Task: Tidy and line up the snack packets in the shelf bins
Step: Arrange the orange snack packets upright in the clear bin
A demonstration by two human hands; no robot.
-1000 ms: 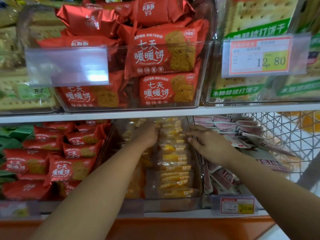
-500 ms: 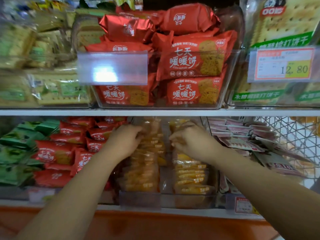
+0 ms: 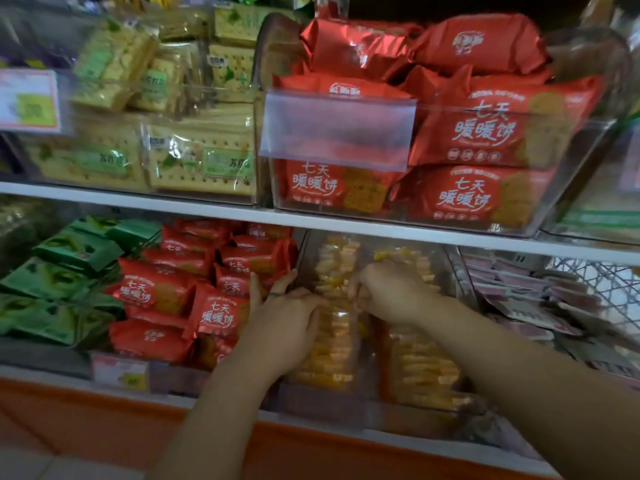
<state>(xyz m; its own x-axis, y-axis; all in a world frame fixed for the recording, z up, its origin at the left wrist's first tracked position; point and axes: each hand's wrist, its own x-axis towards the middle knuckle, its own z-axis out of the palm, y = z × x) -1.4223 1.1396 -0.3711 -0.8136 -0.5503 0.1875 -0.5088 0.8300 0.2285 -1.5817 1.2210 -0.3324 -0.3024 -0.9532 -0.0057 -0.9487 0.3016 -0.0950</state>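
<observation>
Two rows of clear-wrapped yellow snack packets [image 3: 337, 344] fill the transparent plastic shelf bin [image 3: 322, 400]. We judge the left hand [image 3: 287, 327], fingers [image 3: 277, 289] spread, is squaring the row beneath. The right hand [image 3: 391, 292] has its fingers curled between the rows, and we cannot tell whether they are pinching.

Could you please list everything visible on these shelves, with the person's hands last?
Cracker packets: many, yellow-green, upper shelf, left bin.
Upper red packets: many, red, upper shelf, clear bin.
Lower red packets: many, red, lower shelf, left.
Green packets: several, green, lower shelf, far left.
Yellow packets: two rows, yellow, lower shelf, clear middle bin.
Pink packets: many, pink-white, lower shelf, right.
Wire basket: one, white, far right.
Left hand: fingers straight, on left yellow row.
Right hand: fingers curled on yellow packets.
</observation>
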